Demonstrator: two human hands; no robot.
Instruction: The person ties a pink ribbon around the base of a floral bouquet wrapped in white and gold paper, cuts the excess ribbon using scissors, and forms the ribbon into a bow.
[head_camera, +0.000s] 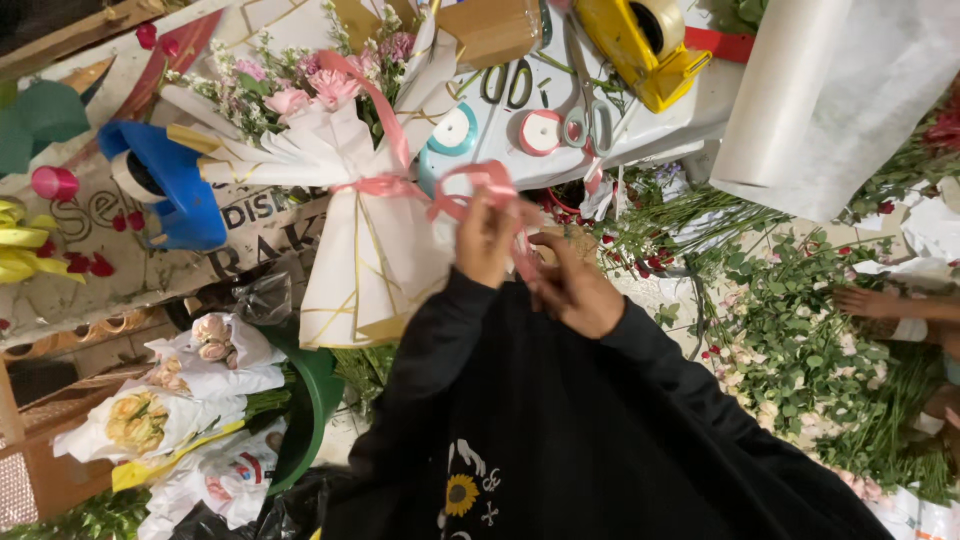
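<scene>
- Nearest: black sleeves run up from 6 o'clock to both hands at frame centre.
- Left hand (487, 240): grip closed on pink ribbon (478, 185), fingers pinching a loop of it.
- Right hand (572, 288): at 4 o'clock of left hand, just beside it; grip closed on the ribbon's tail end.
- Ribbon runs to 9 o'clock and is tied round the neck of the bouquet (345, 190): pink flowers in white wrap with gold edging, lying tilted, blooms toward 12 o'clock.
- 8 o'clock: green bucket (315, 400) with smaller wrapped bouquets (185, 395) beside it.
- 3 o'clock: loose green stems (800, 340) on floor; another person's hand (870, 300) on them.
- 10 o'clock: blue tape dispenser (165, 180).
- 12 o'clock, on white counter (690, 110): scissors (588, 105), ribbon spools (540, 132), yellow tape dispenser (640, 40).
- 1 o'clock: white wrap roll (830, 100).
</scene>
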